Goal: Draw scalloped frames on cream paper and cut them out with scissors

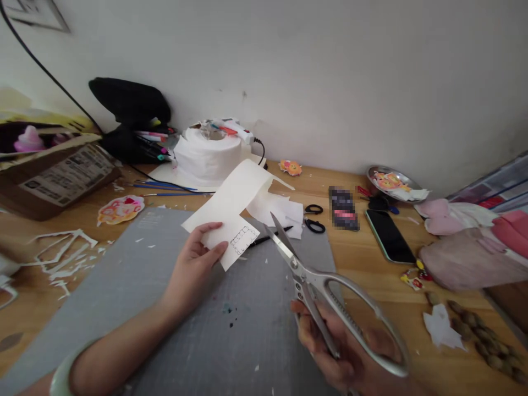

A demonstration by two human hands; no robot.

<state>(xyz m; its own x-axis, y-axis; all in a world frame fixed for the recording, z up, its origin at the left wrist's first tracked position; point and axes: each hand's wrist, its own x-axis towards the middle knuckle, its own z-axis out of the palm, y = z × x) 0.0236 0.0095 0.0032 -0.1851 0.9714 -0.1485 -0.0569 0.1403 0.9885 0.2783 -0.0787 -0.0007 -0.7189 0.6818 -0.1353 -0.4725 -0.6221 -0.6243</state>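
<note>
Our left fingers (209, 227) pinch the paper (231, 201) above the mat (256, 335); our right fingers (304, 328) grip the parted scissors (293, 264). We'd best keep the paper taut beside the drawing (243, 240).

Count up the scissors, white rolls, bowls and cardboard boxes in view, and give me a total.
Scissors: 2 (silver scissors, black scissors)
White roll: 1
Bowl: 1
Cardboard box: 1
Total: 5
</note>
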